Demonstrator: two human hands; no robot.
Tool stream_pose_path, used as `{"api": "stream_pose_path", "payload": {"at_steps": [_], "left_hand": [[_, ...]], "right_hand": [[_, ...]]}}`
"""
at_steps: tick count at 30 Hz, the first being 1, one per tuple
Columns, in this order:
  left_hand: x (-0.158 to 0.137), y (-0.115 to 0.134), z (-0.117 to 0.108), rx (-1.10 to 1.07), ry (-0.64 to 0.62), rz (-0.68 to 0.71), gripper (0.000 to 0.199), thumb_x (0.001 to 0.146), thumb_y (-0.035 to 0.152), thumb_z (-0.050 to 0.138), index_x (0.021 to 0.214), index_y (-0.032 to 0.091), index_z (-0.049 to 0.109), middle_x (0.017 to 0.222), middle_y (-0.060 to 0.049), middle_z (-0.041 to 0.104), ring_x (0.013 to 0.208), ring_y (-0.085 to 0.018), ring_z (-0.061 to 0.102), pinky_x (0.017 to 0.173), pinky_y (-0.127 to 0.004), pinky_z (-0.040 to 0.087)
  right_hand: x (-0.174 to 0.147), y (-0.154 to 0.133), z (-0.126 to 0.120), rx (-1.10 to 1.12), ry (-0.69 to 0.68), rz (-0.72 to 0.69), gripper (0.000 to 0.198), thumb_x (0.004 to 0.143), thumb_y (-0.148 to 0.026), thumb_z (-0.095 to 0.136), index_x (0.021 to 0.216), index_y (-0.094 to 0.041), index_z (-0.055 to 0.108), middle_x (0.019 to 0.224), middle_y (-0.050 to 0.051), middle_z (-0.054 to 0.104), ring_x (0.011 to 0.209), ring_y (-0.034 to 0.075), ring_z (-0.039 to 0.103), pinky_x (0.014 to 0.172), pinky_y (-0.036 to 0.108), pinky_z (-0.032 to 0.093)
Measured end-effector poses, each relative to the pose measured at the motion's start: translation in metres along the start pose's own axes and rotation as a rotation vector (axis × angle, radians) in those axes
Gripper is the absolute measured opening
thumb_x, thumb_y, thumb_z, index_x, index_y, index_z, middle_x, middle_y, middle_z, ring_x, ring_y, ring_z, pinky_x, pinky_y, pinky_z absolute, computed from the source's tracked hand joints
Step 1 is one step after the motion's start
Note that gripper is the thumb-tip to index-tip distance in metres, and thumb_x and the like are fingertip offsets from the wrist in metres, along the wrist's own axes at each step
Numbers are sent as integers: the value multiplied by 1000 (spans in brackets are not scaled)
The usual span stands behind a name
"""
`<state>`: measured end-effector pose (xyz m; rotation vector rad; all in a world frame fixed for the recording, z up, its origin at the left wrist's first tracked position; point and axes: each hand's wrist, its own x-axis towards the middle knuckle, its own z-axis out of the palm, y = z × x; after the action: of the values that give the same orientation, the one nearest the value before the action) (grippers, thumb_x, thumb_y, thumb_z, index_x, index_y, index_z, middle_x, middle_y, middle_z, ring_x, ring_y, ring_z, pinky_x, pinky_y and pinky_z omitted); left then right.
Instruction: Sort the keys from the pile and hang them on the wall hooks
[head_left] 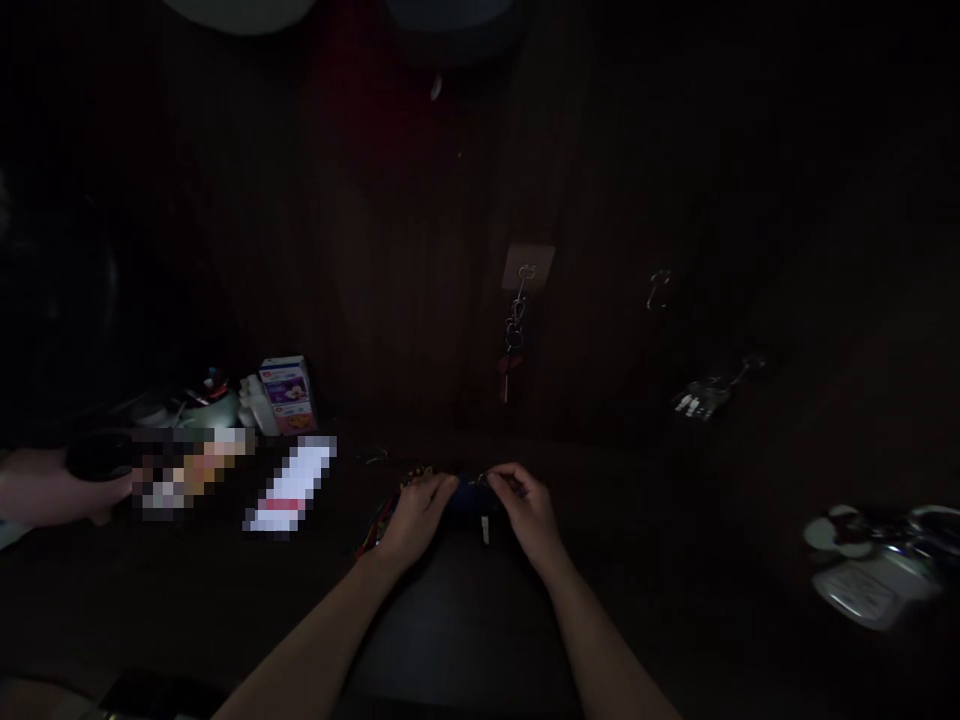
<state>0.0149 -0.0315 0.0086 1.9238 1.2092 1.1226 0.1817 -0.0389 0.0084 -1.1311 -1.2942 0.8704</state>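
Observation:
The scene is very dark. Low in the middle, a dark blue, soft-looking item point(466, 496) lies between my two hands, its kind unclear. A small white tag point(485, 530) hangs at its near side. My left hand point(420, 512) is closed at the item's left end, thumb pointing right. Beside and under that hand spreads a multicoloured bundle point(381, 520) of red, yellow and blue. My right hand point(531, 515) pinches the right end with thumb and forefinger, where a small shiny bit point(481, 480) glints.
Keys point(513, 345) hang from a wall hook point(527, 271); another bunch point(697, 400) hangs to the right. Blurred metallic items point(862, 585) are at far right. On the left are a lit, pixelated rectangle point(294, 485), small boxes point(289, 393) and a pink shape point(52, 487).

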Motion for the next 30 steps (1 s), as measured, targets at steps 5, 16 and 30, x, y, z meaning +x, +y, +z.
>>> {"api": "stream_pose_path", "payload": {"at_steps": [5,16,30], "left_hand": [[-1,-2,0,4,-7,35,28,89,34,40,92,20,64,92,-3,66,88,-18,59,82,-30,43],[-5,-3,7,-7,-62,136,45,73,24,64,116,22,53,112,-6,63,103,-21,57,92,-34,43],[4,1,2,-587,-54,-208,30,84,28,43,105,17,60,91,-4,64,74,-14,59,59,-23,46]], "right_hand": [[0,1,-2,-22,36,-17,24,73,-44,61,73,-20,63,65,0,61,63,15,55,56,24,43],[-4,-1,10,51,120,4,23,71,-43,65,71,-20,63,63,0,61,59,14,57,53,23,46],[-9,-8,10,69,-59,-65,26,80,-39,55,94,-22,69,90,6,69,65,15,61,54,26,47]]}}
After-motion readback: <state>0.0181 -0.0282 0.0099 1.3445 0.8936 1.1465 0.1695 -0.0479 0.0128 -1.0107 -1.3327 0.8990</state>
